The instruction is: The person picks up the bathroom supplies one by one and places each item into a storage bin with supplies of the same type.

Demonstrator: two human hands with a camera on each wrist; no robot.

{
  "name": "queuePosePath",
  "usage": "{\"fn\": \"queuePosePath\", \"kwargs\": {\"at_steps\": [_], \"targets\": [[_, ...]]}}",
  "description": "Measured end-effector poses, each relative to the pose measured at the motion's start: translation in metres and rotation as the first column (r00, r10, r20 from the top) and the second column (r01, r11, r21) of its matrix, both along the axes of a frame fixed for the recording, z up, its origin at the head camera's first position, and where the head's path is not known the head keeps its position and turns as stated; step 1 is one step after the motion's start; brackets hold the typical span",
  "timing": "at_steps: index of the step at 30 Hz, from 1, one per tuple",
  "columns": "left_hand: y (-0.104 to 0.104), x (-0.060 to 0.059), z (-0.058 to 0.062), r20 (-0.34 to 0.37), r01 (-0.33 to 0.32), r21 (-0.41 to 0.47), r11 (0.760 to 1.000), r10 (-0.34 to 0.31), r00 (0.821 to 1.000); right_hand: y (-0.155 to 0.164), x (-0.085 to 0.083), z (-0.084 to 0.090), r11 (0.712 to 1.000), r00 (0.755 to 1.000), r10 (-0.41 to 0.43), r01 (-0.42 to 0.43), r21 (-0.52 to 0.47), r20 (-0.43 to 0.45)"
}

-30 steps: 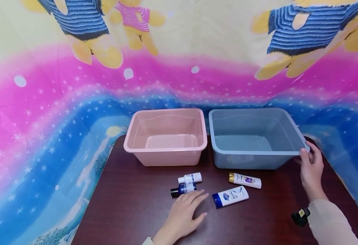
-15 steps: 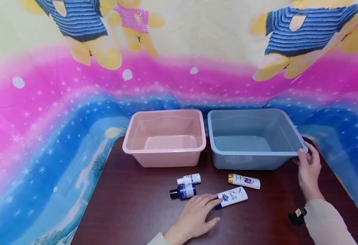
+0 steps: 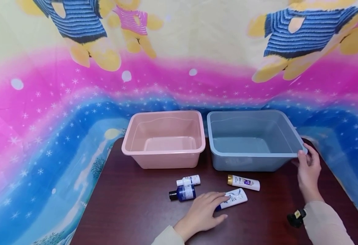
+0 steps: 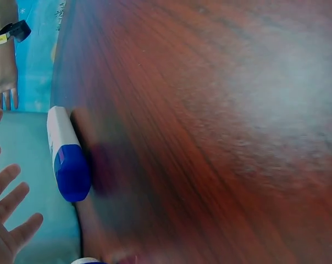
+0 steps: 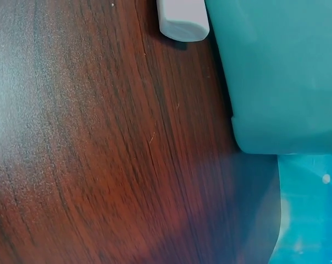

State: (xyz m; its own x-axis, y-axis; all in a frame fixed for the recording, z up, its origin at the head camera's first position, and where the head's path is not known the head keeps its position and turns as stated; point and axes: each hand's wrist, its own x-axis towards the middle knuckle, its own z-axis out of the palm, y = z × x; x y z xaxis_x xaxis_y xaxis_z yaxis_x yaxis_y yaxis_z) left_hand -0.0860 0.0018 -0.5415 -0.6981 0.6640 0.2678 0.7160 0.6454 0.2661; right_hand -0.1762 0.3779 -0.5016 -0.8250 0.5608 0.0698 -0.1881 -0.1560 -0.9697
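Observation:
A white tube with a blue cap (image 3: 234, 197) lies on the dark wooden table (image 3: 129, 211). My left hand (image 3: 218, 201) reaches over its cap end with straight, spread fingers (image 4: 9, 220); the tube (image 4: 67, 159) lies just beside them. My right hand (image 3: 306, 159) grips the near right corner of the blue-grey tub (image 3: 252, 154), thumb on the rim. The tub's corner (image 5: 281, 71) fills the right wrist view. Both tubs look empty.
A pink tub (image 3: 163, 149) stands left of the blue-grey one. A small white bottle (image 3: 188, 180), a dark blue bottle (image 3: 182, 193) and a gold-capped white tube (image 3: 244, 182) lie in front of the tubs. A colourful cloth (image 3: 44, 119) hangs behind and around the table.
My left hand has slid right from the dark blue bottle to the blue-capped tube. My right hand has stayed on the tub's corner.

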Motion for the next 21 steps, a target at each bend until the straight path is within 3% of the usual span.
{"fn": "queuePosePath", "kwargs": {"at_steps": [21], "targets": [[0.025, -0.028, -0.010, 0.051, 0.012, -0.060, 0.998, -0.009, 0.999, -0.004, -0.003, -0.005, 0.998, 0.997, -0.066, 0.066, -0.009, -0.031]]}}
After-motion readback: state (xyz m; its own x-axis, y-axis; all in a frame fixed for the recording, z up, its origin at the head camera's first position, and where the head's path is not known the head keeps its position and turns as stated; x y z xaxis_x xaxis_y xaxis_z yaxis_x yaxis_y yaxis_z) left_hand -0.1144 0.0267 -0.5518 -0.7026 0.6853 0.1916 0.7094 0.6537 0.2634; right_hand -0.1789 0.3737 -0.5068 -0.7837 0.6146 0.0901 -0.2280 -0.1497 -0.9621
